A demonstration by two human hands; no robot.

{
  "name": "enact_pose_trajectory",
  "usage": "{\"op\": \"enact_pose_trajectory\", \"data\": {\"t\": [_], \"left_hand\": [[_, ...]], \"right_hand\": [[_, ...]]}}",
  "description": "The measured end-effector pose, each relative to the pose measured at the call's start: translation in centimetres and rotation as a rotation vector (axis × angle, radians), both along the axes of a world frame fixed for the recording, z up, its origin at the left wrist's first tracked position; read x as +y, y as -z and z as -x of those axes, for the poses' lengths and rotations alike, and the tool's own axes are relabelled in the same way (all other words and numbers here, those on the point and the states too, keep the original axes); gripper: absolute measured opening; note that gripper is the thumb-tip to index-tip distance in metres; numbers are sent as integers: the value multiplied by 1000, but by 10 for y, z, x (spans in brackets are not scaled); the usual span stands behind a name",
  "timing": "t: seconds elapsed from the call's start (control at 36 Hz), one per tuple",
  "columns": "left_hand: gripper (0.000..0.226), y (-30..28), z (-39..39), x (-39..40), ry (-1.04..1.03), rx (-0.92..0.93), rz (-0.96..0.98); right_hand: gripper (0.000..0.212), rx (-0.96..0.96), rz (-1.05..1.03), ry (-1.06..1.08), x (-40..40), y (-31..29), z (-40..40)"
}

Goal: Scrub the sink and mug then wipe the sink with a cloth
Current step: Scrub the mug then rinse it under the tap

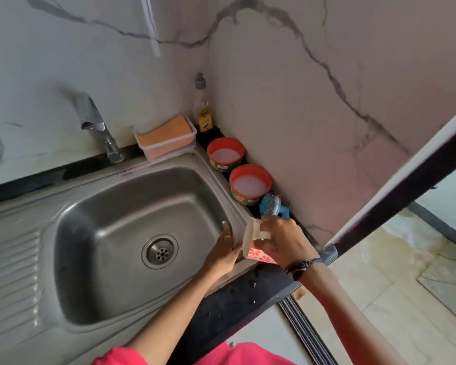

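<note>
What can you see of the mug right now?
The mug is white with a red floral band, and looks ceramic. It is tipped on its side over the sink's right rim, next to the dark counter edge. Its white handle faces up, and the right hand grips it with fingers through the handle. The left hand lies flat against the mug's other side. The hands hide much of it, so its inside cannot be seen.
</note>
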State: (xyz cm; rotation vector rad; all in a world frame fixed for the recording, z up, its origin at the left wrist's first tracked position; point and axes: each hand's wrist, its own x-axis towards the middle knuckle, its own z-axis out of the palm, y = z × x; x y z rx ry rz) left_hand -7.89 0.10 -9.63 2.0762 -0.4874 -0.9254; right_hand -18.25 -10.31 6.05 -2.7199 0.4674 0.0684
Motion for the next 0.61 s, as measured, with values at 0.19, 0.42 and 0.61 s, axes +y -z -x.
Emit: {"op": "enact_pose_trajectory", "data": {"t": [0.19,0.42,0.61], "left_hand": [[97,-8,-1,37,253,228,-55],[85,-4,-9,25,161,286,-109],[80,2,-11,-18,3,122,-229]], "right_hand": [[25,-20,3,20,-6,-2,-3],[23,99,153,-78,7,-1,-10],[23,111,169,-36,15,-5,-28]]}}
